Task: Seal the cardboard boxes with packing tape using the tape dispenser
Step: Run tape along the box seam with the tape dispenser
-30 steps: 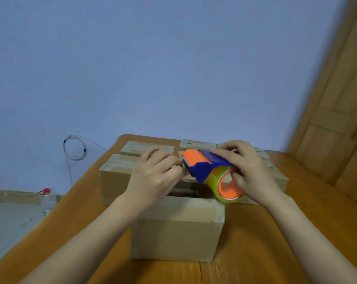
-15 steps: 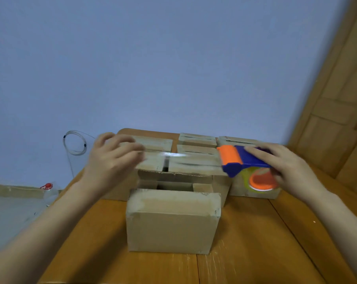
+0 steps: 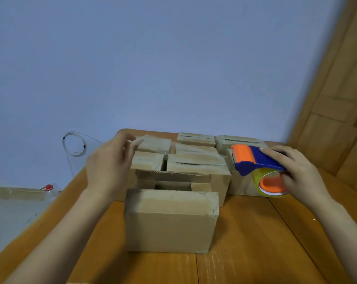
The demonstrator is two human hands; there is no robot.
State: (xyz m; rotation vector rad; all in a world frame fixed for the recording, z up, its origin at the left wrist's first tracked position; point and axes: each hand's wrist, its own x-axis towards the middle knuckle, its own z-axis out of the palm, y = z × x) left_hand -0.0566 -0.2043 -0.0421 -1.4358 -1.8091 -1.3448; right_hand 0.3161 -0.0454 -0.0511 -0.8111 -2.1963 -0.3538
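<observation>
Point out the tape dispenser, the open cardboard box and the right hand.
tape dispenser (image 3: 261, 160): head view, on its blue body.
open cardboard box (image 3: 169, 230): head view, on its front wall.
right hand (image 3: 296, 173): head view, on the back of the hand.

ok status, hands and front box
Right hand grips dispenser. Left hand over rear boxes, grip unclear. Front box top open. Nothing blocking it.

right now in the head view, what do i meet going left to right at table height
red-capped clear plastic bottle → looped thin grey cable → left hand → open brown cardboard box → orange and blue plastic tape dispenser → right hand
</observation>
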